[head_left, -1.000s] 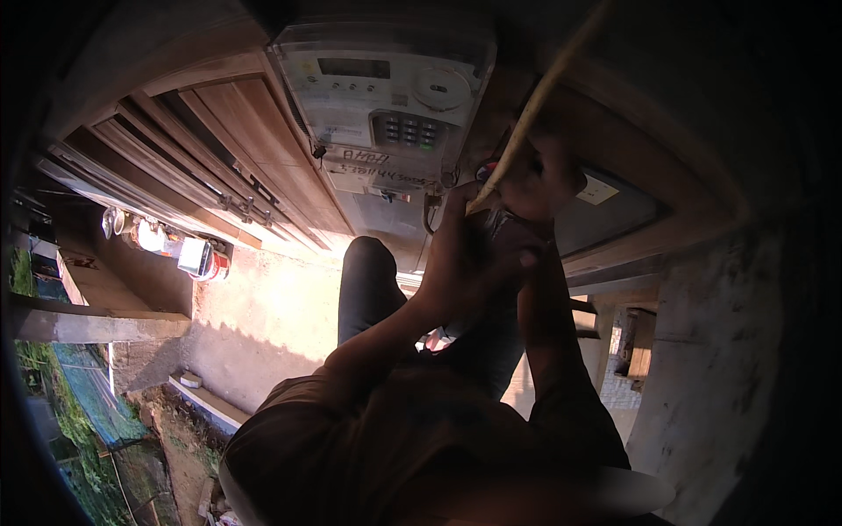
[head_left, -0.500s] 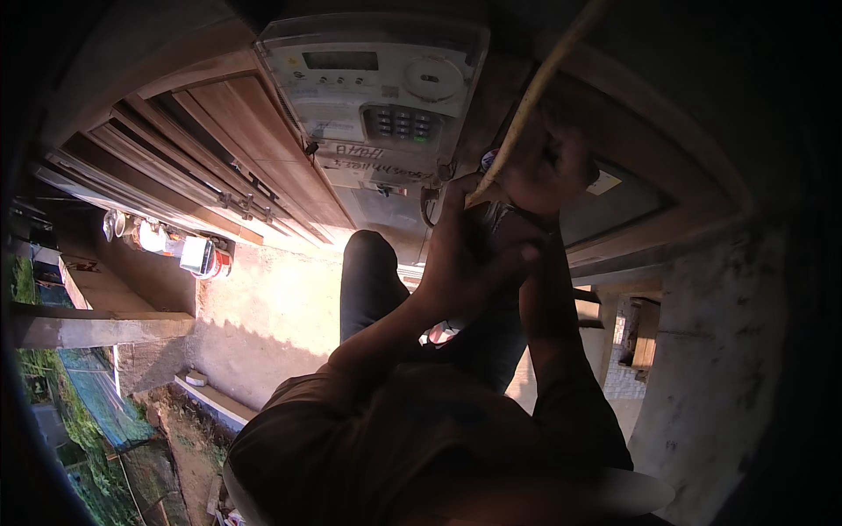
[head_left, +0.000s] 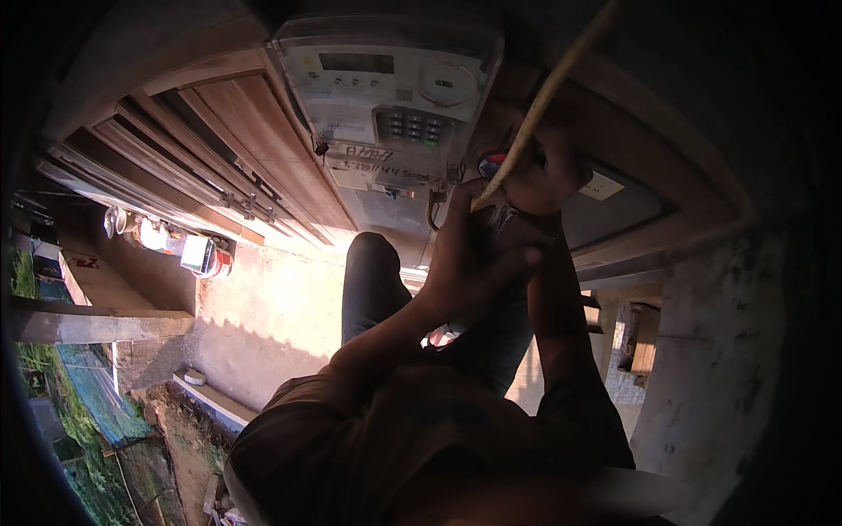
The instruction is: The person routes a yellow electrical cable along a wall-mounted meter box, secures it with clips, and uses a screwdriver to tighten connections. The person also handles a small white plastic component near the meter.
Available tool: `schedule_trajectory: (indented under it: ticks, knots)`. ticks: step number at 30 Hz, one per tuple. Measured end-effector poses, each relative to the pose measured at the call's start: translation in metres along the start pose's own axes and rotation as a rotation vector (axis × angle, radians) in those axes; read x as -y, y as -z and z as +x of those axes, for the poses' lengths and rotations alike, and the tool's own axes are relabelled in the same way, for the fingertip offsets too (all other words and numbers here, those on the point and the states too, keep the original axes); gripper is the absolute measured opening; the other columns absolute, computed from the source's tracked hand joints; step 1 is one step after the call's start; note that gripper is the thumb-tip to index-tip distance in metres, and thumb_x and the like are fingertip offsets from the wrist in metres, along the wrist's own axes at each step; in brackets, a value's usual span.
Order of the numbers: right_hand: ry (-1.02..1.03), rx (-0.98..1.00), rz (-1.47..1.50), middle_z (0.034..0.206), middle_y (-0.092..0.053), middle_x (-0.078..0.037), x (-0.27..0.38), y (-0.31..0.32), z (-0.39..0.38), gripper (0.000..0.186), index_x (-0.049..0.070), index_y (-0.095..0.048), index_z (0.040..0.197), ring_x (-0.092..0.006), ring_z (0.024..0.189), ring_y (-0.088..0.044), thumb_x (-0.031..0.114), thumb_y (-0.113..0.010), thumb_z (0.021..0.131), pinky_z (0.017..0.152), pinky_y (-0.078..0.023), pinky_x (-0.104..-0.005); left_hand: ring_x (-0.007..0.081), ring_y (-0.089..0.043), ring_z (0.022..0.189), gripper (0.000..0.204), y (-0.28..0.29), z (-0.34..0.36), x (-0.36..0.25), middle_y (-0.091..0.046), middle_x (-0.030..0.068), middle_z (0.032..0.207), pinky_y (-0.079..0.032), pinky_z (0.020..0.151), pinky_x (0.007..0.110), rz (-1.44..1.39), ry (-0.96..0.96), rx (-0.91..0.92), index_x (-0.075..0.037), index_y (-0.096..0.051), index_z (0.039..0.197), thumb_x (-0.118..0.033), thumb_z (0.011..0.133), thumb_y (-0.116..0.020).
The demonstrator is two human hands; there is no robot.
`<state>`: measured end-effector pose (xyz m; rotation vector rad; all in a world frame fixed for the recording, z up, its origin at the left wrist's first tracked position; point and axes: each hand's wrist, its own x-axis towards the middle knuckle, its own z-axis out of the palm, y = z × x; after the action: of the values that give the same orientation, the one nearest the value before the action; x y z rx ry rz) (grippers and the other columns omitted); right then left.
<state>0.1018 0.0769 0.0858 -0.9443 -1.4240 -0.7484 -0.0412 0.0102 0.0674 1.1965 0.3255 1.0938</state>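
In deep shadow at the upper middle, a yellow cable (head_left: 548, 96) slants down from the top edge to my hands. My left hand (head_left: 469, 267) is closed round the cable's lower end, thumb bent over to the right. Just above it my right hand (head_left: 535, 180) is closed too, with curled fingers beside the cable. A small round thing in red, blue and white (head_left: 491, 163) shows at its left side; its kind and whether I grip it are too dark to tell. Left of my hands is an electricity meter (head_left: 351, 98) with a display, a keypad and a clear cover.
A wooden panelled door or shutter (head_left: 254, 149) lies left of the meter, and a dark framed panel (head_left: 614, 206) right of my hands. Below, a sunlit floor (head_left: 263, 298) holds several buckets (head_left: 206, 256) by a low wall. A grey wall (head_left: 710, 351) rises at the right.
The meter and cable sit slightly farther right and lower in the picture. More of the red and blue round thing shows. Both hands keep nearly the same grip.
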Motion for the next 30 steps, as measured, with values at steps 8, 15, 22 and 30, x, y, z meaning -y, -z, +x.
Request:
schedule_trajectory:
  ticks: [8,15,22,30]
  knots:
    - [0.042,0.085,-0.019,0.080,-0.073,-0.010,-0.004,0.001,0.008,0.029,0.005,-0.070,0.112,-0.0227,0.068,-0.074,0.004,-0.078,0.085,0.061,-0.060,-0.0324,0.0243,-0.066,0.114,0.073,0.000,0.002,-0.004,-0.066,0.0199,0.119,-0.050,0.102,0.040,0.124,-0.100,-0.020,0.002,-0.029,0.140,-0.005,0.088,-0.079]
    - [-0.209,-0.075,0.195,0.089,-0.074,-0.009,-0.013,0.000,-0.008,0.041,0.008,-0.070,0.112,-0.0251,0.079,-0.075,0.017,-0.087,0.076,0.070,-0.061,-0.0374,0.0242,-0.065,0.113,0.074,0.002,0.001,0.004,-0.064,0.0206,0.122,-0.051,0.097,0.036,0.112,-0.016,-0.040,0.002,-0.031,0.137,-0.011,0.085,-0.082]
    - [0.020,0.124,0.025,0.098,-0.074,-0.010,-0.010,0.003,-0.011,0.037,0.008,-0.071,0.110,-0.0263,0.078,-0.074,0.016,-0.085,0.077,0.069,-0.060,-0.0380,0.0221,-0.065,0.113,0.080,0.003,-0.003,0.005,-0.065,0.0192,0.120,-0.051,0.097,0.037,0.087,0.020,-0.065,0.002,-0.031,0.138,-0.017,0.083,-0.086]
    - [0.011,-0.024,-0.057,0.087,-0.076,-0.011,0.000,0.016,0.006,0.021,0.005,-0.069,0.109,-0.0201,0.075,-0.076,0.004,-0.075,0.088,0.065,-0.060,-0.0315,0.0249,-0.064,0.118,0.075,-0.004,0.002,0.003,-0.061,0.0197,0.127,-0.051,0.101,0.037,-0.013,-0.061,-0.006,0.002,-0.028,0.141,-0.005,0.086,-0.080]
